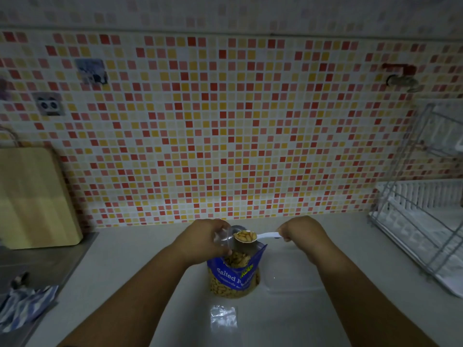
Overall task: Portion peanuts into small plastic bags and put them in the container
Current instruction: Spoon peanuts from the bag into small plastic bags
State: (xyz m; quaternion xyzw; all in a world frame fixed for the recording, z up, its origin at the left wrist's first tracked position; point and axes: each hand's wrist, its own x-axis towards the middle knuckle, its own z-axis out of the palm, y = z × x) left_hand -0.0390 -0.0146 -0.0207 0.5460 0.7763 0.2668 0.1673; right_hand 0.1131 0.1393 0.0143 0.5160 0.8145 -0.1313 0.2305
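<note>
Left hand [205, 237] is curled round a small clear plastic bag [222, 238], holding it up over the mouth of the peanut pouch [234, 274]. Can't tell how wide the bag's mouth is open; film is glary. Right hand [299, 231] grips the white handle of a measuring spoon [256, 237], fingers closed on it. The spoon lies approx level, its bowl heaped w/ peanuts [244, 236] and right at the bag, touching or just beside it.

The pouch is blue, reads "Salted P…", and stands upright on the bench [140, 271] btw the two forearms. Top is open, nuts showing in the mouth & through the clear lower part. A clear container [288, 289] sits on the bench just beside the pouch on the right-hand side, under the right wrist; can't tell if anything is in it. A flat stack of spare plastic bags [223, 317] lies on the bench near the pouch, on the person's side.

Far left: a wooden cutting board [32, 196] leans against the mosaic tile wall [225, 121], w/ a steel sink top [37, 264] below it and a blue striped cloth [25, 308] at the sink's near edge. Far right: a wire dish rack [421, 221] on the bench, a tap [400, 77] on the wall above. Two panda stickers [48, 103] on the tiles, upper left. Light is dim.
</note>
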